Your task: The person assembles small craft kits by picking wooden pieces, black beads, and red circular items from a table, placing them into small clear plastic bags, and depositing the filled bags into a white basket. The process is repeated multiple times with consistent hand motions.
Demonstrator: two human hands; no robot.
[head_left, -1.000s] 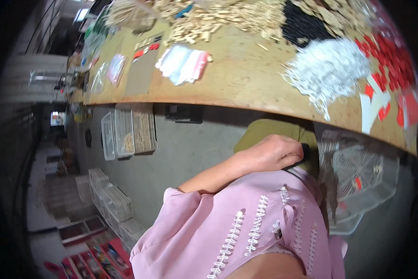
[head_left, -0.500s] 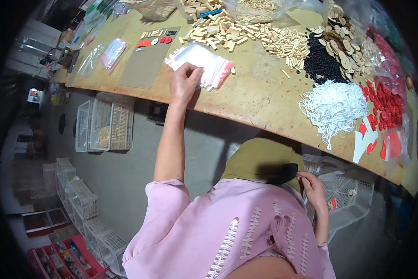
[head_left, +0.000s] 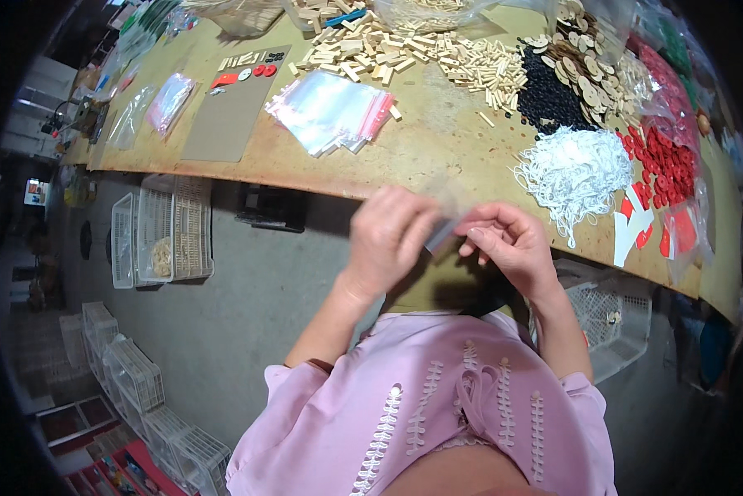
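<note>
A small clear zip bag (head_left: 444, 211) is stretched between my two hands above the table's front edge. My left hand (head_left: 390, 236) pinches one side of it, with the fingers slightly smeared by motion. On the other side my right hand (head_left: 510, 246) has its thumb and fingers closed at the bag's edge. No contents show inside the bag. Beyond my left hand, a fanned stack of clear zip bags (head_left: 326, 112) with pink-red edges lies on the table. Nearest to my right hand is a heap of white looped strings (head_left: 574, 178).
Wooden blocks (head_left: 363, 54), short wooden sticks (head_left: 495, 78), black beads (head_left: 549, 95), wooden discs (head_left: 582, 70) and red pieces (head_left: 669, 165) lie heaped along the back and right. A brown board (head_left: 223, 124) carries sample parts at left. Plastic crates (head_left: 177, 231) stand below.
My left hand has come from the bag stack toward my body, bringing a bag. My right hand has risen from my lap to meet it. The view has shifted slightly.
</note>
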